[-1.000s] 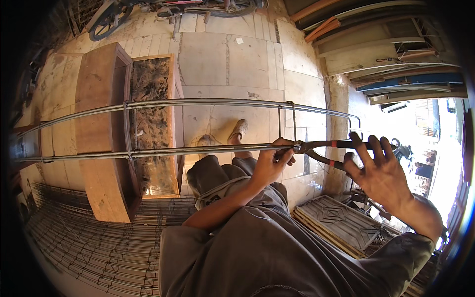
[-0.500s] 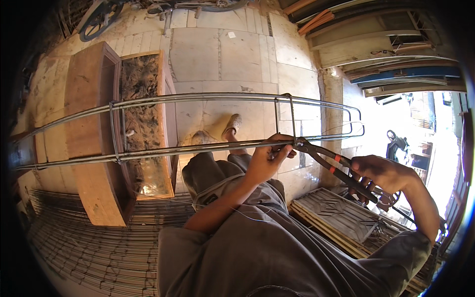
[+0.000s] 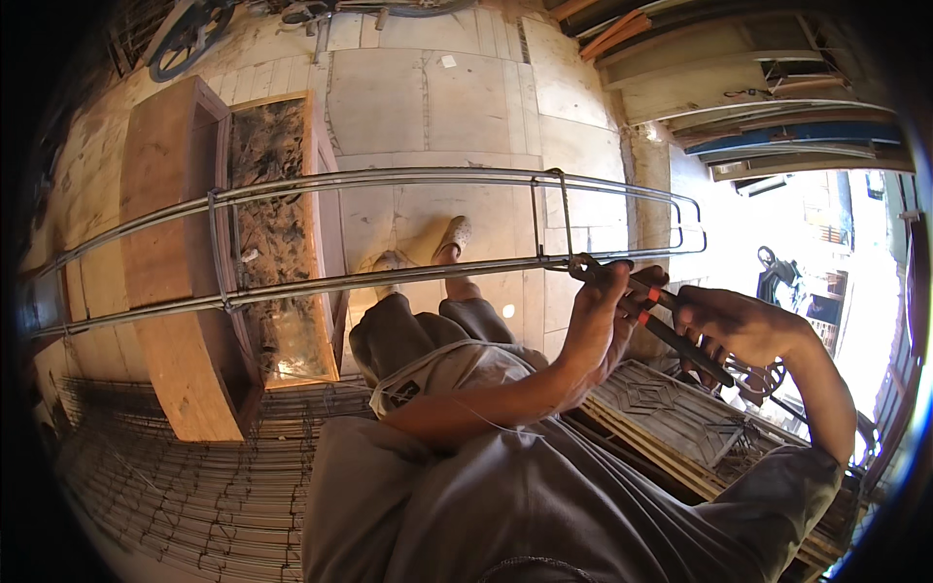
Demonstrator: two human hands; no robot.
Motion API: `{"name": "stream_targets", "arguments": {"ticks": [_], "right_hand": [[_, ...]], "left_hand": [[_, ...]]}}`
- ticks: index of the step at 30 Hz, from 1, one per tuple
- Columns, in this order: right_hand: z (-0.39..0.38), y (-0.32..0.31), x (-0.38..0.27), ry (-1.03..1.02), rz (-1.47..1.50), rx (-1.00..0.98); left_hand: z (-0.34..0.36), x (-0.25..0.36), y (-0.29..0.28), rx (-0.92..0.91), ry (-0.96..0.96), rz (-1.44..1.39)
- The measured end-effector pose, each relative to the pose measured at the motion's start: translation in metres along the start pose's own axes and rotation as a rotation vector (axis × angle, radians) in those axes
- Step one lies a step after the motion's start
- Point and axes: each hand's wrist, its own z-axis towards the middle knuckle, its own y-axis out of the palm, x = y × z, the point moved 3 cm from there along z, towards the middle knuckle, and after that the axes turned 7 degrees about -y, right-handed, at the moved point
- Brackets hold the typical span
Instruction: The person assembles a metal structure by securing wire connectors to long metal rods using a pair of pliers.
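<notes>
steel cage [image 3: 389, 278]: long, crossing over both boxes, masking strips of each.
pincers [image 3: 680, 347]: red-banded; head at the cage's near bars, beside a crosspiece.
left hand [image 3: 598, 325]: fingers folded about the pincers near the head; half a second ago, on the cage bars.
right hand [image 3: 743, 325]: fingers wrapped round the pincers' handles.
open box [image 3: 185, 379]: wooden, beneath the cage; shadowed inside, contents cannot be told.
framed box [image 3: 330, 228]: beneath the cage; dark mottled panel within.
mesh pile [image 3: 194, 486]: cage's near side, left.
grille panels [image 3: 671, 418]: cage's near side, right.
</notes>
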Motion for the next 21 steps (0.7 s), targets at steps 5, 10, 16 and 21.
{"name": "stream_targets", "arguments": {"ticks": [5,10,16,21], "right_hand": [[-0.018,0.029,-0.008,-0.33,-0.829,0.509],[-0.018,0.073,0.012,-0.438,-1.858,0.934],[-0.016,0.052,0.009,-0.486,-1.394,0.808],[-0.012,0.018,0.01,-0.345,-0.425,0.417]], "left_hand": [[-0.003,0.0,0.003,0.079,-0.008,-0.183],[-0.002,0.007,0.01,0.046,-0.03,-0.273],[-0.014,0.019,0.0,0.088,-0.117,-0.029],[-0.055,0.066,-0.067,0.341,0.122,0.778]]}}
